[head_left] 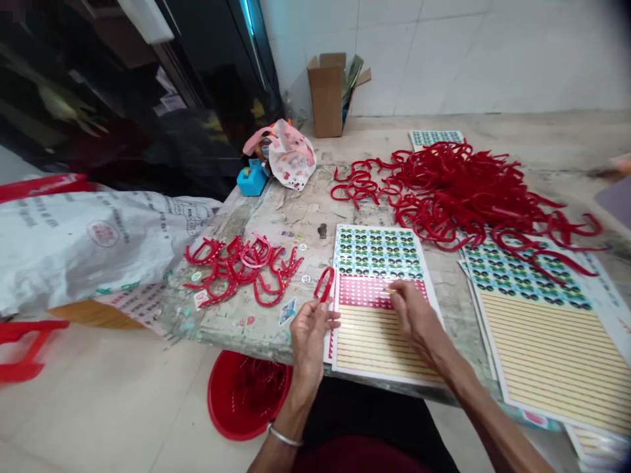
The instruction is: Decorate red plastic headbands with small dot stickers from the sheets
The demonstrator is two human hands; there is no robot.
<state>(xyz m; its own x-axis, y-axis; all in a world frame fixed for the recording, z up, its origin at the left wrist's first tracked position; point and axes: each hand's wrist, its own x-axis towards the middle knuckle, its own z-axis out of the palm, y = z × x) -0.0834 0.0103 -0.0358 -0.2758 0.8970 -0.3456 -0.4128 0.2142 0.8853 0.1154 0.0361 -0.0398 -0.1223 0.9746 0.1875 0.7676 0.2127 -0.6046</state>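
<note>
My left hand (pixel 310 332) pinches a bent red fuzzy strip (pixel 324 284) that stands up in a narrow loop beside the left edge of a sticker sheet. My right hand (pixel 407 309) is over that sticker sheet (pixel 379 335), its thumb and forefinger closed at the red band with small white shapes; what they hold is too small to make out. Green-blue pictures fill the sheet's top and yellow strips its lower part. Left of my hands lies a loose group of curved red pieces (pixel 269 286). A big heap of red strips (pixel 463 184) sits at the back right.
More sticker sheets (pixel 557 348) lie at the right. A cardboard box (pixel 328 98), a patterned pouch (pixel 290 157) and a blue holder (pixel 252 179) stand toward the back. Below the table's front edge is a red basket (pixel 227 394). Part of another person's hand (pixel 622 165) shows at far right.
</note>
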